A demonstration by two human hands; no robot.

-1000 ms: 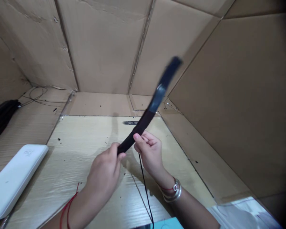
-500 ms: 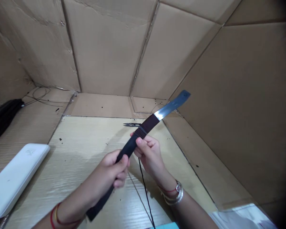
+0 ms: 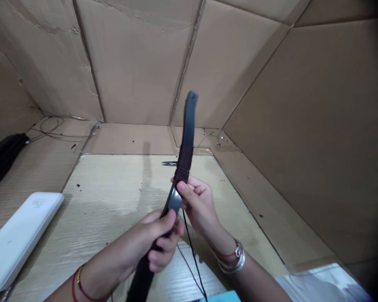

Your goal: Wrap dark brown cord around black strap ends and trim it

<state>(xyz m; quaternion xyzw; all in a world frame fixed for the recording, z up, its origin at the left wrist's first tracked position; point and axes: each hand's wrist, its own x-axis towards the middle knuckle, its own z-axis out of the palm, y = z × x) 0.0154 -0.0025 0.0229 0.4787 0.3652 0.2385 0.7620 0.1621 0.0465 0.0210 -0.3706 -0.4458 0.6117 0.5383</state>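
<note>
Left hand (image 3: 154,230) and right hand (image 3: 198,202) are closed firmly round the band (image 3: 187,130); cord (image 3: 190,239) is best held taut.

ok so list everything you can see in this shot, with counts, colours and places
strip: 1, black with dark maroon section, centre, slanting upward
cord: 1, black, hanging below strip to bottom edge
snips: 1, dark, far side of board, partly behind strip
board: 1, pale yellow, middle
device: 1, white, lower left
bundle: 1, black, left edge
loops: several, thin, dark, beyond bundle
specks: many, dark, scattered
cardboard: several panels, brown, back and sides
turquoise item: 1, bottom edge
sheet: 1, whitish, lower right
bracelets: several, red, gold, silver, both wrists
left hand: 1, gripping strip low
right hand: 1, pinching strip higher
</note>
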